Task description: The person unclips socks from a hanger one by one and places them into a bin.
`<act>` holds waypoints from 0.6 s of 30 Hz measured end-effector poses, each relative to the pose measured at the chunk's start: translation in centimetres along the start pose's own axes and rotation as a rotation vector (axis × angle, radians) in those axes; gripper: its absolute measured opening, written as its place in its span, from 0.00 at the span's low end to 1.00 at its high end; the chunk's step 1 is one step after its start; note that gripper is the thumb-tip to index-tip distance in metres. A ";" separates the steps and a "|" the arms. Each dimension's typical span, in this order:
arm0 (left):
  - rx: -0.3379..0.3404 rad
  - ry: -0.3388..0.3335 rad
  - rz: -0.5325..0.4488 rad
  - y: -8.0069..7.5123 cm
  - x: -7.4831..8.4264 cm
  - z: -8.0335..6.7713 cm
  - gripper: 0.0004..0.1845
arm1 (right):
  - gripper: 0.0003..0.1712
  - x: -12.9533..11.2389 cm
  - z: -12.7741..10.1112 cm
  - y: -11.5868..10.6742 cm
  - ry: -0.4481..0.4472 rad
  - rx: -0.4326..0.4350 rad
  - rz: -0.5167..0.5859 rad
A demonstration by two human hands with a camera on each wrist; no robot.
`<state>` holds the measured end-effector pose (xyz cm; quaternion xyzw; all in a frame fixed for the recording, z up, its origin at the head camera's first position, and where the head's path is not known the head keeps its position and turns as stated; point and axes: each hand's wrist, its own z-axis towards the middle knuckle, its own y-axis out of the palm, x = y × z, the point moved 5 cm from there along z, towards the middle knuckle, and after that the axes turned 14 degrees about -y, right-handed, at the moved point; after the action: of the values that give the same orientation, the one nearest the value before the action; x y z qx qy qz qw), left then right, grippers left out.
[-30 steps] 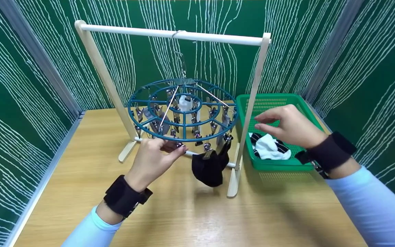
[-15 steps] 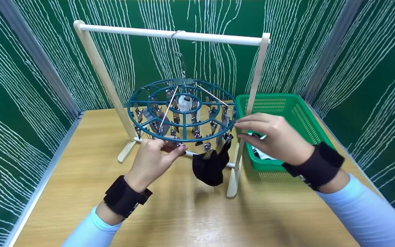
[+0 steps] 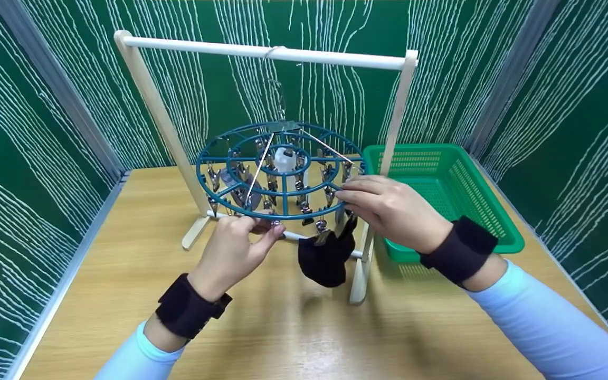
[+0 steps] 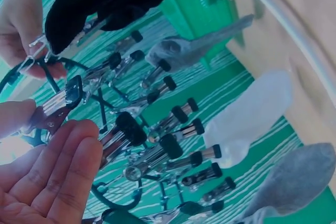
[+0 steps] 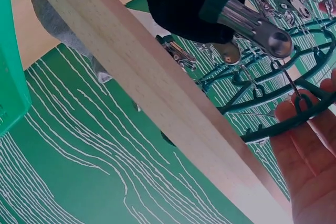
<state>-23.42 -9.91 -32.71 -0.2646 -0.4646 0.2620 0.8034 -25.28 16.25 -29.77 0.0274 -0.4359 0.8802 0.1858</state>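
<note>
A round teal clip hanger (image 3: 283, 158) hangs from a wooden rack (image 3: 262, 51). My left hand (image 3: 269, 229) pinches a metal clip (image 3: 275, 222) at the hanger's front rim. The left wrist view shows that clip (image 4: 58, 106) between thumb and fingers of the left hand (image 4: 58, 120). My right hand (image 3: 343, 195) holds the hanger's right rim, and in the right wrist view the teal rim (image 5: 286, 127) lies across the right hand (image 5: 315, 124). A black sock (image 3: 328, 256) hangs from clips between the two hands. White (image 4: 247, 119) and grey (image 4: 299, 182) socks hang further in.
A green basket (image 3: 441, 158) stands on the wooden table (image 3: 293, 327) to the right of the rack's right post (image 3: 362, 264). Green patterned walls close in the back and both sides.
My right hand has moved left from above the basket to the hanger's right rim. The left hand has stayed on its clip.
</note>
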 end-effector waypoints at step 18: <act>0.527 0.571 0.199 -3.1 3.5 -1.9 0.20 | 0.16 -0.5 1.1 -0.4 -0.033 0.081 -0.053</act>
<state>-19.70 -10.20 -29.30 -0.1552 -0.1118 0.3647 0.9113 -24.78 15.46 -28.93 0.0609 -0.4021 0.8913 0.2004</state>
